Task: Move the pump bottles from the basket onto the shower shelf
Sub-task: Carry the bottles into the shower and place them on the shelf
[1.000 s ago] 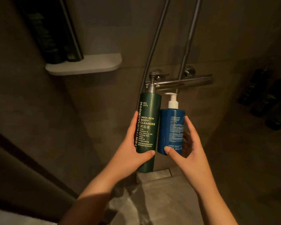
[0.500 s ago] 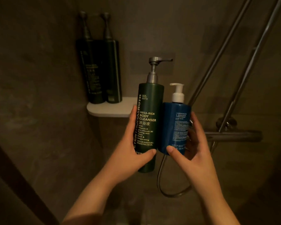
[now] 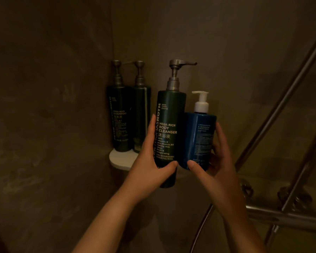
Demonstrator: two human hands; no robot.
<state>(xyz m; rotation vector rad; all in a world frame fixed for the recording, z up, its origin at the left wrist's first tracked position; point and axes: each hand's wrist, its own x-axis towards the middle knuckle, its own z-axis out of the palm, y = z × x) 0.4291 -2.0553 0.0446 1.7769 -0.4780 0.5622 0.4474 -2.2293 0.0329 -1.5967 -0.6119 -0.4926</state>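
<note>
My left hand [image 3: 150, 167] grips a tall dark green pump bottle [image 3: 169, 125] labelled body cleanser, upright, with a grey pump head. Right beside it, touching, my right hand [image 3: 213, 172] holds a shorter blue pump bottle [image 3: 199, 139] with a white pump. Both bottles hang in the air in front of the white corner shower shelf [image 3: 121, 160], whose right part they hide. On the shelf's left end stand two dark green pump bottles [image 3: 128, 117] against the corner. No basket is in view.
Dark stone-like walls meet in a corner behind the shelf. A metal shower rail [image 3: 281, 106] slants up at the right, with the mixer bar [image 3: 285, 219] and a hose [image 3: 201, 229] below it.
The view has risen and moved closer to the corner. Both hands have carried the two bottles up and toward the shelf, which now sits behind them; the grips are unchanged.
</note>
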